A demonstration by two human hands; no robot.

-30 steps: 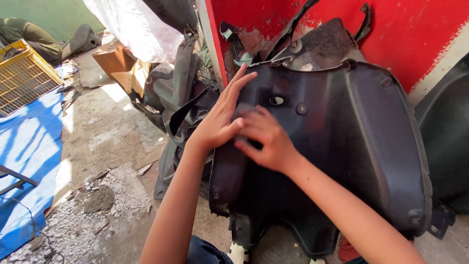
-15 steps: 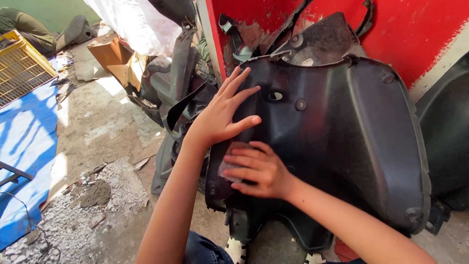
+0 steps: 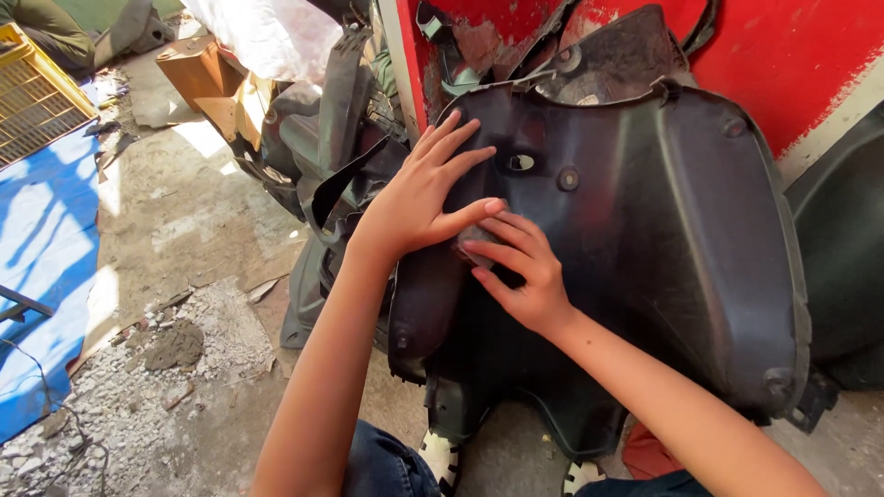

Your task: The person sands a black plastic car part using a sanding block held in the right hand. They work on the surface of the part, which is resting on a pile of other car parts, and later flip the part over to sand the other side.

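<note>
A large black plastic scooter body panel (image 3: 663,239) stands upright against a red wall. My left hand (image 3: 424,198) lies flat on its upper left part, fingers spread, thumb pointing right. My right hand (image 3: 516,271) rests just below it on the panel's middle ridge, with its fingers curled over a small raised part by my left thumb. Neither hand holds a loose object. A small oval hole (image 3: 521,163) and a round stud (image 3: 568,179) sit just right of my left fingers.
More black panels (image 3: 322,138) lean at the left. Brown cardboard boxes (image 3: 198,69) and a yellow crate (image 3: 32,101) stand farther back. A blue tarp (image 3: 37,248) covers the left floor, and rubble (image 3: 166,350) lies beside it. My shoes (image 3: 442,456) are below the panel.
My right hand slid down the panel half a second ago and has come back up to meet my left thumb. My left hand has stayed on the upper left of the panel.
</note>
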